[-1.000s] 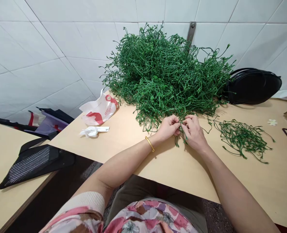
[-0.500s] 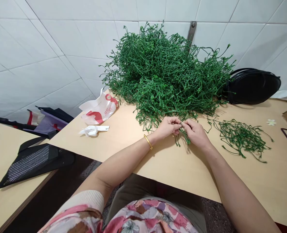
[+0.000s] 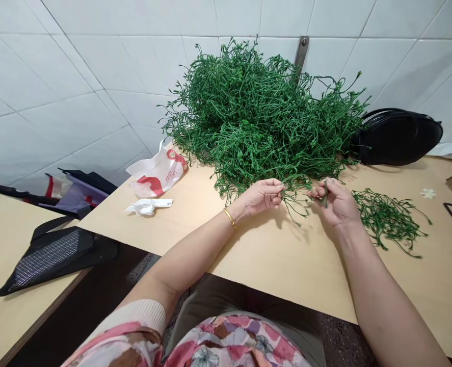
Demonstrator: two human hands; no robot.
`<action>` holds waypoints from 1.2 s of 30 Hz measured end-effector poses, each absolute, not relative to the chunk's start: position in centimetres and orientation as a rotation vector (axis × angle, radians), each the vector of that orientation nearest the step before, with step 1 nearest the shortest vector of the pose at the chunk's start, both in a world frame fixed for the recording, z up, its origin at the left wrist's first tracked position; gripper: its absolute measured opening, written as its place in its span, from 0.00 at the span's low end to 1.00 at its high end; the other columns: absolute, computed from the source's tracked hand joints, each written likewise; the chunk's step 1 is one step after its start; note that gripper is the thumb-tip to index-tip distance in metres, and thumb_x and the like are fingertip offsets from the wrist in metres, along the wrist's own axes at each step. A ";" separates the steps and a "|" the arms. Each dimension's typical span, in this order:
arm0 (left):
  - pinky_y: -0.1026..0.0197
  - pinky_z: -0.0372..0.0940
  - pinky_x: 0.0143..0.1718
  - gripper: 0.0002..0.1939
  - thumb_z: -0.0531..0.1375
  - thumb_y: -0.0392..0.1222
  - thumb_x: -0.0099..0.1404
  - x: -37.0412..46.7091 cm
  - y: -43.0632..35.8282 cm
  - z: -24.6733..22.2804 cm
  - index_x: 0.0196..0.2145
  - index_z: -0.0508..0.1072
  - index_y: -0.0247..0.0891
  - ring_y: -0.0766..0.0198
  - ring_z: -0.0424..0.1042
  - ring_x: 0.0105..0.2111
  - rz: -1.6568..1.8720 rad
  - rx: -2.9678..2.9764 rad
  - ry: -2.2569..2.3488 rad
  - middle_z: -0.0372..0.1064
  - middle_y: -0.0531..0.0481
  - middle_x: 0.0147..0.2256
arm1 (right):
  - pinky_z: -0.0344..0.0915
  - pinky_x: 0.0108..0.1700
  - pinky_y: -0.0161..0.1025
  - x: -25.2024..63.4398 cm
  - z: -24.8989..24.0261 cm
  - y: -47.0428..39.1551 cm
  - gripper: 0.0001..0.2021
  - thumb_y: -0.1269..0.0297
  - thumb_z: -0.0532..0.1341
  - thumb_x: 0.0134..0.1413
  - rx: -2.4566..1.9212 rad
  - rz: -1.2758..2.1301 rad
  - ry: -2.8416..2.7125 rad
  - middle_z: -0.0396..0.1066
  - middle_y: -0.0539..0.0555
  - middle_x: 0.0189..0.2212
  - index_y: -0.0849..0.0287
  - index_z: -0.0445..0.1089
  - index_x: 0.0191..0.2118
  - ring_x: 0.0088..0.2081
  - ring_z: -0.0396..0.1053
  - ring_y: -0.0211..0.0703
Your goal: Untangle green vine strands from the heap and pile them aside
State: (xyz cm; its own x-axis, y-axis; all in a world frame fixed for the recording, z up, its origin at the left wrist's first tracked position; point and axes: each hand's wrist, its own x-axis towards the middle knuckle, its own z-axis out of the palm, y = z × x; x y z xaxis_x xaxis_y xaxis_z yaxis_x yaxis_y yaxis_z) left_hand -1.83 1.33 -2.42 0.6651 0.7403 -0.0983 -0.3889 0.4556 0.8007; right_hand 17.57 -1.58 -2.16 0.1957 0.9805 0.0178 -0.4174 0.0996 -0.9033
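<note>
From my end, I have the table across the middle of the frame, with the heap of green stems filling its upper middle, in front of the tiled wall. I judge little is done and much is left: the heap dwarfs the small pile lying apart at the right, though I can't be sure which holds finished pieces. Between them, just below the heap, I see the left hand pinching a thin sprig and the right hand gripping a stem between thumb and fingers; the two hands are apart. Around these, I note the black bag at the upper right, stray stems overlapping its left end, so I judge it crowds that side. Left of the heap lies a red-and-white wrapper, with a crumpled tissue just below, both clear of the hands. A white flower sits at the far right, near the small pile.
</note>
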 end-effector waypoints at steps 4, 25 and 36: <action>0.65 0.67 0.27 0.07 0.60 0.28 0.53 -1.4 1.3 -3.0 0.28 0.63 0.32 0.71 0.69 0.20 0.794 0.918 0.612 0.64 0.54 0.21 | 0.46 0.19 0.31 17.7 -1.7 -2.0 0.15 0.55 0.67 0.40 -1.061 1.105 -1.032 0.56 0.45 0.16 0.60 0.64 0.21 0.18 0.49 0.28; 0.69 0.61 0.22 0.05 0.57 0.28 0.54 -0.6 0.1 -3.1 0.26 0.63 0.33 0.74 0.65 0.17 0.833 1.378 0.737 0.62 0.58 0.17 | 0.62 0.37 0.40 15.5 -2.9 -2.5 0.10 0.61 0.58 0.49 -1.290 0.911 -1.747 0.73 0.55 0.33 0.60 0.73 0.33 0.35 0.68 0.43; 0.70 0.60 0.21 0.06 0.55 0.27 0.54 -0.2 0.3 -4.0 0.26 0.60 0.34 0.76 0.64 0.18 0.907 1.464 0.768 0.59 0.59 0.20 | 0.58 0.33 0.37 15.0 -3.1 -2.6 0.11 0.58 0.61 0.43 -1.297 1.130 -1.550 0.68 0.51 0.28 0.60 0.68 0.32 0.30 0.62 0.37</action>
State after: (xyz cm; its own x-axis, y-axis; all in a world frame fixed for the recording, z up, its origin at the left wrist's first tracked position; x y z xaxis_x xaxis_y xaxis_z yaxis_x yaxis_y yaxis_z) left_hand -0.23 0.31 -3.96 0.4799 0.8714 0.1019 -0.0432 -0.0926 0.9948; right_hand 15.02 -2.60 -3.07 -0.1510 0.9880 0.0335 0.2704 0.0738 -0.9599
